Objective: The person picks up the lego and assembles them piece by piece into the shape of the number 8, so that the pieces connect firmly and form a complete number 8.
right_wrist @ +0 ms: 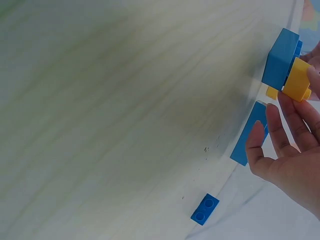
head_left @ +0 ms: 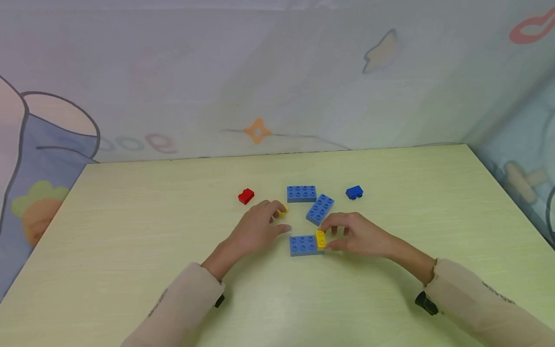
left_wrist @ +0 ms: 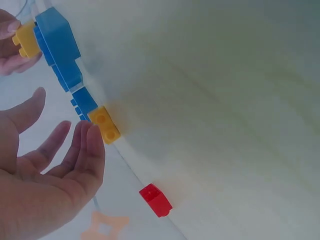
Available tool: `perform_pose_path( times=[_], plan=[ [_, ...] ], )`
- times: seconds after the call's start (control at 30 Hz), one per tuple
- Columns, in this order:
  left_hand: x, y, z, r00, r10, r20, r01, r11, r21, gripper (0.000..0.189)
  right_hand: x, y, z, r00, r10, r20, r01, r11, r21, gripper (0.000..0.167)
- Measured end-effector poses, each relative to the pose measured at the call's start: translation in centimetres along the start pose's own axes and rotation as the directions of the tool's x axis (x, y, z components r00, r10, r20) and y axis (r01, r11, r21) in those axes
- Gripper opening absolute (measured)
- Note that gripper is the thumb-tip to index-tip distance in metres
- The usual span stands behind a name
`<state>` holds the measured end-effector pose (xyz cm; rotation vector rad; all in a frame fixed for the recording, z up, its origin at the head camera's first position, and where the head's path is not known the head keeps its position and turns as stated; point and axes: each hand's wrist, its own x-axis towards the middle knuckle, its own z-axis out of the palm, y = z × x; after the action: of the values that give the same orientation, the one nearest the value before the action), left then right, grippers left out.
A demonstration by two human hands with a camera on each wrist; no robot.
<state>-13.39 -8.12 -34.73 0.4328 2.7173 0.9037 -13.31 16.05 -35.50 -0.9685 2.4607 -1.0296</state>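
Observation:
My right hand (head_left: 362, 235) pinches a small yellow toy brick (head_left: 320, 240) between thumb and fingers, at the right end of a larger blue brick (head_left: 302, 246). In the right wrist view that yellow brick (right_wrist: 297, 80) sits against the stud side of the blue brick (right_wrist: 281, 59); whether it is fully pressed on I cannot tell. My left hand (head_left: 256, 226) has its thumb spread and its fingers loosely bent over a second yellow brick (head_left: 283, 208). In the left wrist view the fingertips overlap this yellow brick (left_wrist: 105, 125); contact is unclear.
Behind the hands lie two more blue bricks, one straight (head_left: 301, 194) and one slanted (head_left: 320, 209). A small red brick (head_left: 245, 196) lies at the back left, a small dark blue brick (head_left: 354, 192) at the back right. A printed cloth (head_left: 260, 77) hangs behind the table (head_left: 130, 231).

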Motion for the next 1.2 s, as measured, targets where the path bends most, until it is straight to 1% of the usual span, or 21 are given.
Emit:
perform_pose_path(
  times=[0.13, 0.2, 0.4, 0.57, 0.67, 0.93, 1.2],
  plan=[
    [0.7, -0.2, -0.3, 0.998, -0.023, -0.067, 0.023, 1.000, -0.001, 0.039, 0.0, 0.0, 0.0, 1.000, -0.002, -0.004, 0.002, 1.000, -0.005, 0.027],
    [1.0, -0.3, -0.4, 0.996, -0.042, -0.079, 0.041, 0.999, -0.008, 0.042, 0.0, 0.0, 0.0, 1.000, -0.002, -0.004, 0.002, 1.000, -0.009, 0.027],
    [1.9, -0.6, -0.6, 0.995, -0.080, -0.054, 0.079, 0.997, -0.026, 0.049, 0.0, 0.0, 0.0, 1.000, 0.006, 0.000, -0.006, 1.000, -0.020, 0.027],
    [2.5, -0.9, -0.6, 0.994, -0.106, -0.023, 0.106, 0.994, 0.003, 0.051, 0.0, 0.0, 0.0, 1.000, 0.005, 0.003, -0.005, 1.000, -0.018, 0.027],
    [2.8, -1.0, -0.5, 0.994, -0.113, -0.010, 0.113, 0.993, 0.024, 0.052, 0.0, 0.0, 0.0, 1.000, 0.002, 0.002, -0.002, 1.000, -0.017, 0.026],
    [3.0, -1.0, -0.3, 0.994, -0.111, -0.012, 0.111, 0.993, 0.037, 0.050, -0.1, 0.1, 0.1, 1.000, 0.002, 0.006, -0.002, 1.000, -0.014, 0.027],
    [3.3, -1.1, -0.2, 0.995, -0.097, -0.023, 0.098, 0.993, 0.064, 0.045, -0.1, 0.1, 0.0, 1.000, -0.009, -0.003, 0.009, 1.000, -0.023, 0.027]
  ],
)
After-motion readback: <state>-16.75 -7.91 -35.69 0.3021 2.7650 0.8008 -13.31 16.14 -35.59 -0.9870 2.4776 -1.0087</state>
